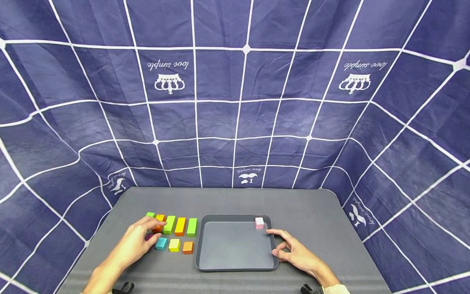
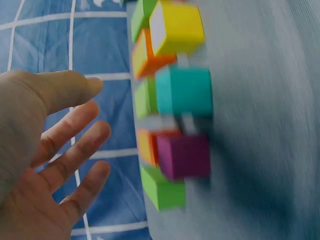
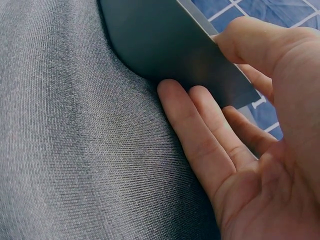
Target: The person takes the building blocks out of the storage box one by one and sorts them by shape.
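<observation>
Over the left end of the blocks hovers my left hand (image 1: 136,241), its fingers spread and relaxed with nothing between them. Beneath it, a purple cube (image 2: 184,156) is mostly hidden in the head view; beside that stand a teal cube (image 1: 161,244), a yellow cube (image 1: 174,245) and an orange cube (image 1: 188,247). My right hand (image 1: 295,254) touches the right side of a grey tray (image 1: 235,266). In the right wrist view, its thumb meets the rim while fairly straight fingers (image 3: 200,135) lie by the outer wall. A pink cube (image 1: 259,223) sits in the tray's far right corner.
Behind the cubes, a row of longer blocks alternates green (image 1: 191,227) and orange (image 1: 180,226), left of the tray. Grey cloth (image 1: 235,200) covers the table. A blue curtain (image 1: 216,118) with white lines encloses the back and sides.
</observation>
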Demonstrator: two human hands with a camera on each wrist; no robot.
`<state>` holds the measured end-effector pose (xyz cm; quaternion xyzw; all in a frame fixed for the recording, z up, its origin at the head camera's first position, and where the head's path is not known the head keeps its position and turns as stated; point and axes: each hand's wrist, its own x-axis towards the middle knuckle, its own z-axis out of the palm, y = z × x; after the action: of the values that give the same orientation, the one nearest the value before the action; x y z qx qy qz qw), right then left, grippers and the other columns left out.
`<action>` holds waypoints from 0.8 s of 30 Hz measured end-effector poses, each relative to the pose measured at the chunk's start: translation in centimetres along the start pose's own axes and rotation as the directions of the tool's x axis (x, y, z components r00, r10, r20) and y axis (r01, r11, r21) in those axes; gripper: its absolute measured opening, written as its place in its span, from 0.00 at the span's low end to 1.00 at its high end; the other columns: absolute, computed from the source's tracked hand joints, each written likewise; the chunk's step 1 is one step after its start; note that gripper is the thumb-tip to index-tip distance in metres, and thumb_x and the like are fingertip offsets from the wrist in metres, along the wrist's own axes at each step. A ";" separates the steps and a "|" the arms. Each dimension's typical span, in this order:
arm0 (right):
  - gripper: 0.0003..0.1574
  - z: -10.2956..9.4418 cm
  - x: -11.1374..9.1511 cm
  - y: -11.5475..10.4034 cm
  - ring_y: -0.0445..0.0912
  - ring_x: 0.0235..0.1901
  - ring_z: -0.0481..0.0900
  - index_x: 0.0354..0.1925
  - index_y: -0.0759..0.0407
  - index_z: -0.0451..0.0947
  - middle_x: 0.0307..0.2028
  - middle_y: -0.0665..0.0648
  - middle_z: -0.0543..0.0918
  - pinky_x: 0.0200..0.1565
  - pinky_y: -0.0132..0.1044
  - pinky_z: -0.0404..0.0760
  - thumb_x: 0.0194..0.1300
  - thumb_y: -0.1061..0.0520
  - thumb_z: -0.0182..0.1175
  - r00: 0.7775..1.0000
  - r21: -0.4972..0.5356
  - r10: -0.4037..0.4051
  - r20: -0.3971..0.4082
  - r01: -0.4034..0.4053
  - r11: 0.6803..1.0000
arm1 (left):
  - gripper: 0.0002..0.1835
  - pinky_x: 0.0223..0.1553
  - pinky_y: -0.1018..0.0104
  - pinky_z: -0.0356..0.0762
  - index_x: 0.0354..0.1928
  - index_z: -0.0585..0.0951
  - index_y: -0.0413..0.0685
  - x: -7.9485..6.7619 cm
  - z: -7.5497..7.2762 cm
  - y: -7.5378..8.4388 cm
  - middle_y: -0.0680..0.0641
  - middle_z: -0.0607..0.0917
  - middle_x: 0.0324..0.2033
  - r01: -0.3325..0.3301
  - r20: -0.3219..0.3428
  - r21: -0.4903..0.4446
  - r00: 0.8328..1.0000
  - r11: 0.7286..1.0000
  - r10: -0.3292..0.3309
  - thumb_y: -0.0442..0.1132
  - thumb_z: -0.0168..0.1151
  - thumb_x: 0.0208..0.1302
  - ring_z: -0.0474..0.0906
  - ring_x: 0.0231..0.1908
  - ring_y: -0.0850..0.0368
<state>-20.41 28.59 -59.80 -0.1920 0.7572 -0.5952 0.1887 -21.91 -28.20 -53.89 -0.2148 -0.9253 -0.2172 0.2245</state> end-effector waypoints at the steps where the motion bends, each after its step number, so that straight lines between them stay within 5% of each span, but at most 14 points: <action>1: 0.45 0.0 0.0 0.0 0.44 0.52 0.93 0.89 0.62 0.63 0.49 0.63 0.90 0.55 0.35 0.93 0.84 0.61 0.69 1.000 -0.001 0.004 0.000 -0.004 1.000 | 0.23 0.44 0.57 0.90 0.51 0.96 0.52 0.3 0.1 0.6 0.56 0.92 0.46 0.008 0.009 -0.011 1.000 1.000 -0.008 0.27 0.90 0.55 0.90 0.42 0.54; 6: 0.46 0.0 0.1 -0.1 0.43 0.52 0.93 0.89 0.63 0.62 0.47 0.61 0.90 0.55 0.35 0.94 0.84 0.61 0.69 1.000 0.013 -0.001 0.000 0.001 1.000 | 0.18 0.48 0.54 0.92 0.54 0.96 0.53 2.0 0.8 3.5 0.55 0.92 0.49 0.041 0.095 -0.039 0.995 0.998 -0.037 0.30 0.87 0.64 0.91 0.47 0.54; 14: 0.46 -0.2 0.2 -0.2 0.43 0.53 0.93 0.90 0.66 0.60 0.53 0.76 0.86 0.56 0.35 0.94 0.84 0.64 0.68 1.000 0.041 -0.020 0.009 0.020 0.999 | 0.17 0.51 0.56 0.93 0.58 0.95 0.53 4.4 3.9 7.2 0.53 0.92 0.51 -0.007 0.155 -0.108 0.988 0.994 0.024 0.32 0.83 0.70 0.92 0.48 0.51; 24: 0.46 0.0 0.1 0.0 0.43 0.54 0.93 0.89 0.66 0.61 0.51 0.66 0.88 0.57 0.34 0.94 0.84 0.64 0.68 1.000 0.040 -0.017 0.017 0.016 0.999 | 0.19 0.57 0.49 0.94 0.65 0.92 0.54 7.6 7.9 12.2 0.51 0.91 0.57 -0.039 0.291 -0.189 0.952 0.981 0.094 0.37 0.80 0.76 0.93 0.57 0.47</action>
<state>-20.53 28.51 -59.78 -0.1997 0.7420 -0.6098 0.1940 -24.57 -12.09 -52.61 -0.2960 -0.9172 -0.2577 0.0688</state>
